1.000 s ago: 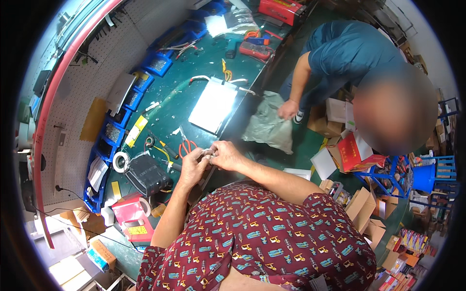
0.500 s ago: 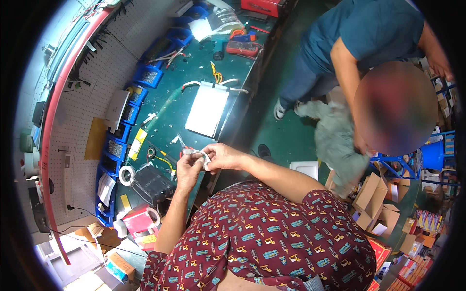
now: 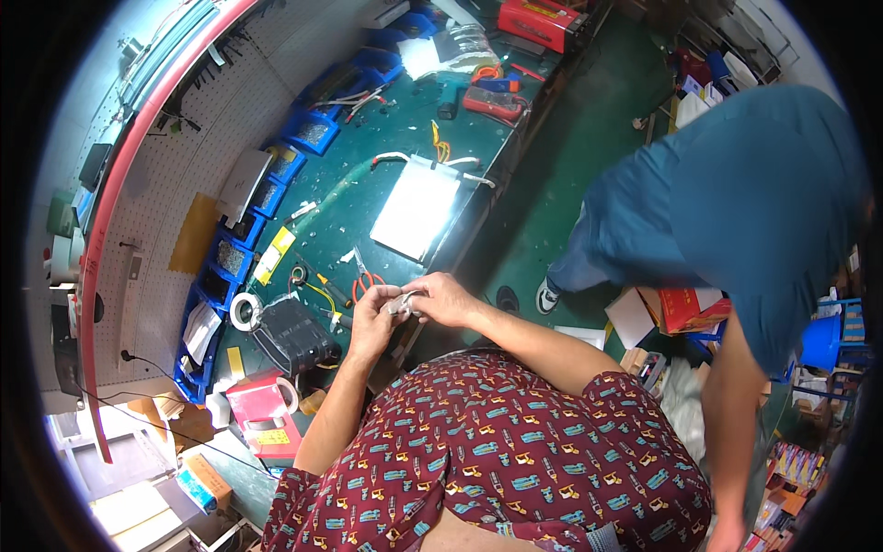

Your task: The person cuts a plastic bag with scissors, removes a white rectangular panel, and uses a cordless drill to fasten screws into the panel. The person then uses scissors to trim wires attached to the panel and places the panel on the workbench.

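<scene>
Pale scrap (image 3: 402,304) sits between the left hand (image 3: 372,322) and the right hand (image 3: 445,301), on the wearer's side of the white panel (image 3: 417,210). Both hands grip it with bent fingers, which hide much of its shape. As far as shows, handling of the scrap looks under way and unfinished: it is off the table (image 3: 345,221), and neither hand has let go. Whether it is being folded, peeled or cleaned, I cannot tell.

The panel itself lies flat, touched by no hand. Yellow wires (image 3: 440,145) and white wires (image 3: 390,157) stick out at its far edge; their connections are too small to judge.

Nearer the wearer than the panel, and a little left, lie red-handled scissors (image 3: 368,280), just beside the left hand. Farther left of the panel come a black bundle (image 3: 292,337), a tape roll (image 3: 246,312) and blue bins (image 3: 231,259). Beyond it is a red meter (image 3: 494,103).

To the panel's right, past the table edge, a co-worker in a teal shirt (image 3: 736,198) leans over. Nothing visible blocks the space between hands and panel except perhaps the scissors, close by.
</scene>
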The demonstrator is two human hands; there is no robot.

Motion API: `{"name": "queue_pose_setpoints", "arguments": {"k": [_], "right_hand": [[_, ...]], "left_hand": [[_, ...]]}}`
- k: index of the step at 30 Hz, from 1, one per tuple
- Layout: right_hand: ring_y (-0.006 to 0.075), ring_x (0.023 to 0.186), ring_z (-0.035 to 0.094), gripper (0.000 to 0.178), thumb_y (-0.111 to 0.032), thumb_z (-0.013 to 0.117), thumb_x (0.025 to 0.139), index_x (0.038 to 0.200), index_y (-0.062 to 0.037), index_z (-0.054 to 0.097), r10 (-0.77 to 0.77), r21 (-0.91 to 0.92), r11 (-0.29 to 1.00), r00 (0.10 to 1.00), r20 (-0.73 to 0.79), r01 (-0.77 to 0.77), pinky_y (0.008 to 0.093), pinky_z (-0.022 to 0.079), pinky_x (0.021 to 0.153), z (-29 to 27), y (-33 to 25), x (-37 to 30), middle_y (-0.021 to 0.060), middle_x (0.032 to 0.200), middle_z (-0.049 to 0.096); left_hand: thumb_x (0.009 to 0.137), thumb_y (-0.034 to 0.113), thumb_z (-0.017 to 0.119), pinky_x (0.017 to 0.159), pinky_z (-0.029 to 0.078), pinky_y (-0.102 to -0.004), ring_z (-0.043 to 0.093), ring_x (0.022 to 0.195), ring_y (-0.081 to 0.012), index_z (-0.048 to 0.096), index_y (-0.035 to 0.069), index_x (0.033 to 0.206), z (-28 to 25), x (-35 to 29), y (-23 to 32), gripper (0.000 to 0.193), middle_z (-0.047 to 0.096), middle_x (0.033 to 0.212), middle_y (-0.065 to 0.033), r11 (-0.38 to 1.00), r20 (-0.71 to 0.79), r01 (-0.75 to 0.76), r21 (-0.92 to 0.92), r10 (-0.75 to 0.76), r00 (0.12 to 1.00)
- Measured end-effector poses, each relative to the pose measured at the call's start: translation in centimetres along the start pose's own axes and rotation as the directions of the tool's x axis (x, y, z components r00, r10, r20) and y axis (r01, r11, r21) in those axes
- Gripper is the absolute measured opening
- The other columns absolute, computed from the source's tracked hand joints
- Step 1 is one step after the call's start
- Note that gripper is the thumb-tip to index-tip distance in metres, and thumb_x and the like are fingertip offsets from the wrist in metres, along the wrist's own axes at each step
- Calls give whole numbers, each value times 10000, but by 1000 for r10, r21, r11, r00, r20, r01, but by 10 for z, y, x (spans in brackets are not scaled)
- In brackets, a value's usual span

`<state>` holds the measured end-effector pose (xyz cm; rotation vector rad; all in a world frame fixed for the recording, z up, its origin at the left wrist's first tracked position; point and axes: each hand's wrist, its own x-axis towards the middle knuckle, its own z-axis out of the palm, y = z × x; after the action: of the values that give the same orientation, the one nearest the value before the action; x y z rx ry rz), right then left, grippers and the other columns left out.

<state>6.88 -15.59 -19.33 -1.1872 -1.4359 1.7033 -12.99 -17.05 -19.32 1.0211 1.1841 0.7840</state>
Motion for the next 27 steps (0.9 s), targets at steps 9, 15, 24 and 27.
{"name": "queue_pose_setpoints", "arguments": {"k": [9, 15, 24, 27], "right_hand": [[198, 943, 651, 139, 0, 518, 945, 991, -13, 648, 180, 643, 692, 941, 288, -329, 392, 570, 838, 37, -1, 26, 71, 985, 665], [252, 1023, 661, 612, -592, 418, 1008, 1135, -32, 630, 135, 895, 217, 920, 369, -391, 441, 514, 986, 33, -30, 30, 121, 1083, 689], [217, 1341, 497, 808, -710, 346, 1003, 1484, -66, 430, -97, 905, 400, 976, 195, -141, 399, 378, 1150, 39, -44, 46, 89, 1473, 510], [211, 1081, 620, 430, -467, 451, 1075, 1219, -94, 610, -65, 886, 391, 953, 296, -249, 432, 489, 1014, 23, -17, 40, 60, 1162, 639]], "left_hand": [[996, 134, 570, 1099, 429, -412, 607, 1233, -365, 670, -7, 1235, 4, -1, 17, 295, 651, 1290, -225, 612, 91, -526, 590, 597, 797], [1048, 317, 464, 1170, 323, -494, 532, 1316, -401, 593, -32, 1331, 1, 0, 14, 468, 594, 1367, -247, 414, 153, -537, 735, 670, 726], [1012, 694, 193, 1238, 30, -525, 182, 1542, -386, 211, 6, 1599, 13, 48, 61, 904, 238, 1644, -235, 339, 137, -524, 782, 726, 674], [1004, 704, 220, 1219, -23, -572, 190, 1535, -400, 234, 75, 1610, -5, 52, 57, 874, 214, 1662, -202, 307, 185, -467, 829, 637, 748]]}}
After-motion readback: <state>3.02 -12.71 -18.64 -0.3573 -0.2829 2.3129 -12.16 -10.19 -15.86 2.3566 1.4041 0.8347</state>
